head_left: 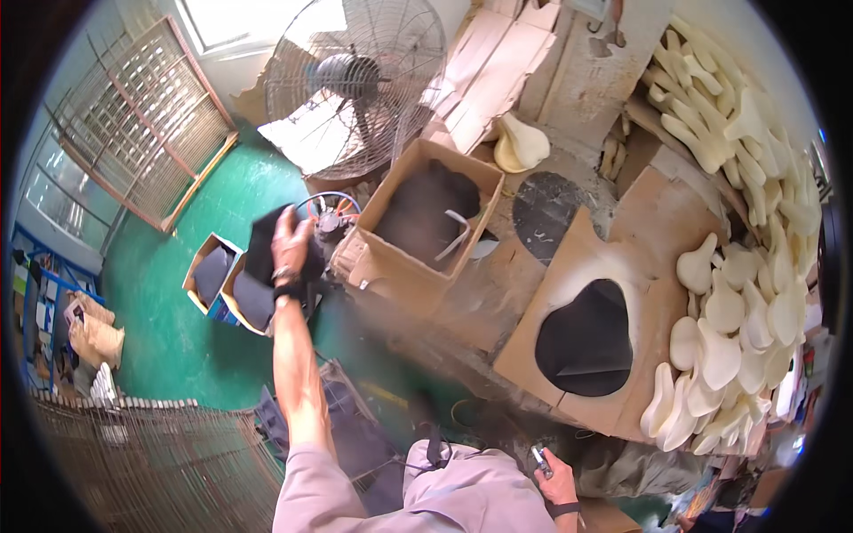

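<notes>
My left hand (291, 242) reaches out over the open boxes at the left, closed on a black saddle cover piece (262, 242). Part of this thin, dark piece is hidden behind the fingers. Low at the right, close to my body, my right hand (558, 481) grips a small silver metal tool (540, 459), mostly covered by the fingers. Another black cover piece (586, 342), wide and rounded, lies flat on a cardboard sheet (524, 360) on the bench. Dark pieces (213, 271) fill the boxes below my left hand.
Pale foam saddle pads (718, 355) are heaped along the right side. A cardboard box (487, 182) with dark pieces stands mid-bench, near a large caged fan (355, 84). One pale saddle pad (522, 144) sits behind it. Wire racks (147, 115) stand left on the green floor.
</notes>
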`<state>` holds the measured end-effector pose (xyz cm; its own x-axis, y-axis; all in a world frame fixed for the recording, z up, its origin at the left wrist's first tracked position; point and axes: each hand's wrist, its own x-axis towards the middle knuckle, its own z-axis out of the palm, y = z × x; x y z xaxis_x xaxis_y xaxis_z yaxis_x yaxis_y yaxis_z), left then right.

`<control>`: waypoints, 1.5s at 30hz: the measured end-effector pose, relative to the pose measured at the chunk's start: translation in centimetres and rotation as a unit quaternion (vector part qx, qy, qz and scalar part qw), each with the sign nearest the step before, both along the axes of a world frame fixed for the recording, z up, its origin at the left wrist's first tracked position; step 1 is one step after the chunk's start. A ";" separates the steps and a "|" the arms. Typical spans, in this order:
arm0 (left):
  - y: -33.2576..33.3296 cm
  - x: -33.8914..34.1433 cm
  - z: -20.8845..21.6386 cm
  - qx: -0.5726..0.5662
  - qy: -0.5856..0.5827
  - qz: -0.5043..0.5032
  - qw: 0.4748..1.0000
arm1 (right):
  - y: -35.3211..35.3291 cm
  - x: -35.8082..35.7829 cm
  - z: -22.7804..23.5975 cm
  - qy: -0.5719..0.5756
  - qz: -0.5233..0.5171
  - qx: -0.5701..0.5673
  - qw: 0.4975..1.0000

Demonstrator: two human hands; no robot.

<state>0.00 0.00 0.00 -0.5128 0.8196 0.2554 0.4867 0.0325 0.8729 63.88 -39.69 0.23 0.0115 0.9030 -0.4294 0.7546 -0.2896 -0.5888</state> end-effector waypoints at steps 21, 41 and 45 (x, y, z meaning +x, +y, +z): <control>-51.9 21.5 -34.4 -0.424 -0.660 0.077 0.615 | 3.4 -0.9 9.6 0.128 -0.069 0.077 0.986; -23.6 41.2 -14.1 -0.211 0.058 -0.375 0.901 | -7.2 10.3 17.8 0.114 -0.284 0.241 0.921; -16.5 53.2 -14.0 -0.090 0.166 -0.468 0.864 | -7.8 11.6 16.9 0.116 -0.276 0.253 0.920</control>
<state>53.17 -16.47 -13.99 0.4719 0.8775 0.0857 0.5957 -0.3890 0.7027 75.44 -47.52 17.08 0.4890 0.8723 -0.0043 0.4127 -0.2357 -0.8798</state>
